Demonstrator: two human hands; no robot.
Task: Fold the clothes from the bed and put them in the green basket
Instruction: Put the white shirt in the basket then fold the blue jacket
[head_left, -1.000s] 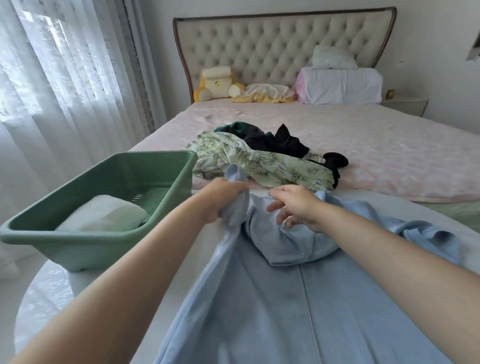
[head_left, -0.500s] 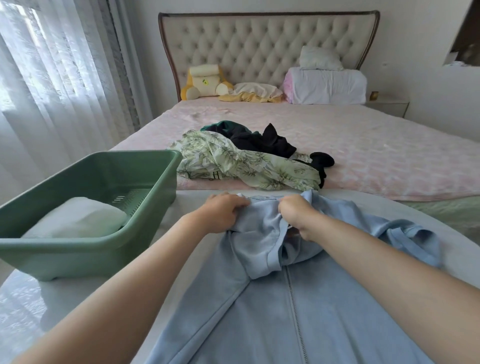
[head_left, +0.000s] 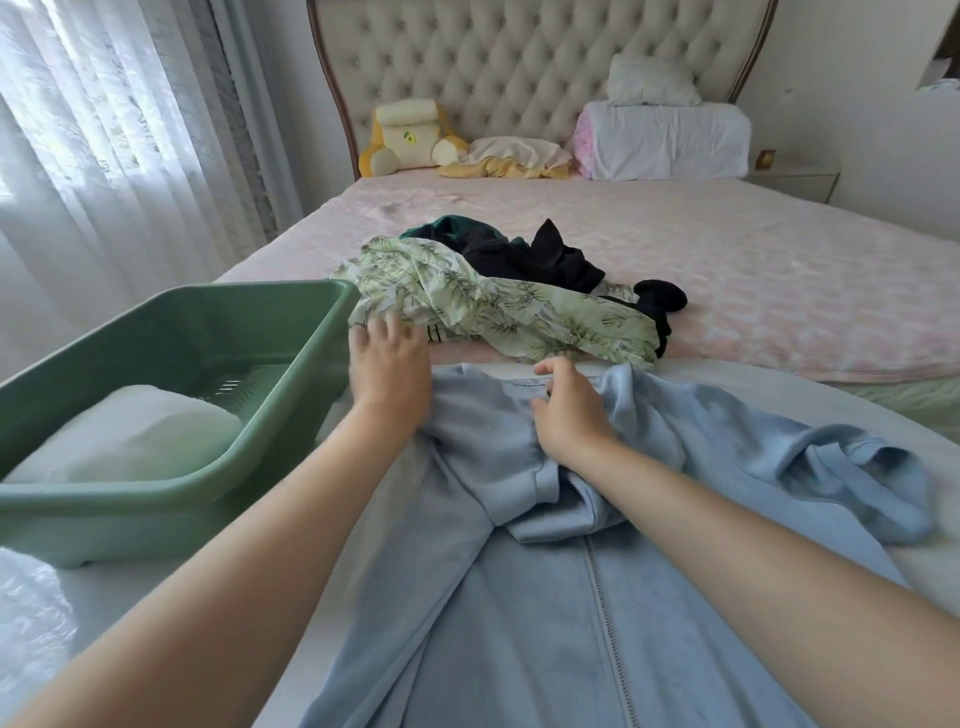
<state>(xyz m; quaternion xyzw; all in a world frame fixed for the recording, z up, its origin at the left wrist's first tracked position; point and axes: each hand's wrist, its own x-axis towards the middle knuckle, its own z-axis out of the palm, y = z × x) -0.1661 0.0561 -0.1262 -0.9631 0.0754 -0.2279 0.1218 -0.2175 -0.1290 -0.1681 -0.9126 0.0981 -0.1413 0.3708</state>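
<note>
One blue zip jacket (head_left: 545, 597) lies on the tabletop (head_left: 130, 587) beside one green basket (head_left: 171, 499), collar toward the bed (head_left: 779, 291), zipper running lengthwise toward me. My left hand (head_left: 387, 371) is spread flat, fingers open; my right hand (head_left: 569, 410) pinches its collar.

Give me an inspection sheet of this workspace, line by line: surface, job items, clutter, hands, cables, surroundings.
Surface: white table at the foot of the pink bed.
Job items: light blue zip jacket spread on the table; green basket holding a white folded item; leaf-print garment and dark clothes piled on the bed.
Clutter: plush toy and pillows at the headboard.
Hands: left hand open, flat at the jacket's shoulder; right hand pinching the collar.
Cables: nothing seen.
Surroundings: sheer curtains, nightstand.
</note>
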